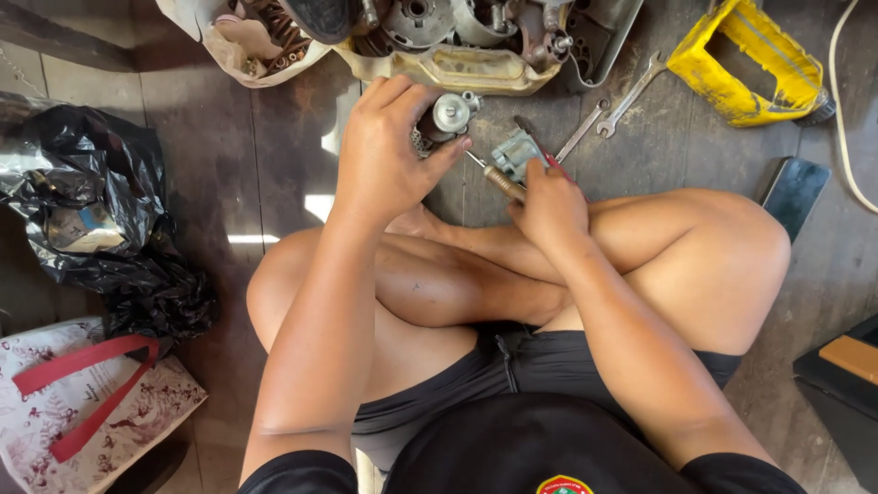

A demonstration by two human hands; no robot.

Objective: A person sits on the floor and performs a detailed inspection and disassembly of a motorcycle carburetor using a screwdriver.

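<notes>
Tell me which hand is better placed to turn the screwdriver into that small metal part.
Probably the right. The right hand grips the screwdriver, its tip pointing at the small metal part. The left hand is wrapped around that part, steadying it above the floor, so it isn't free.

We note the engine (457, 41) lying beyond the left hand (389, 151) and right hand (549, 206). Two wrenches (608, 110) lie right of the hands, the canister (750, 64) farther right. Bags (91, 220) sit left of the crossed legs (512, 265).
</notes>
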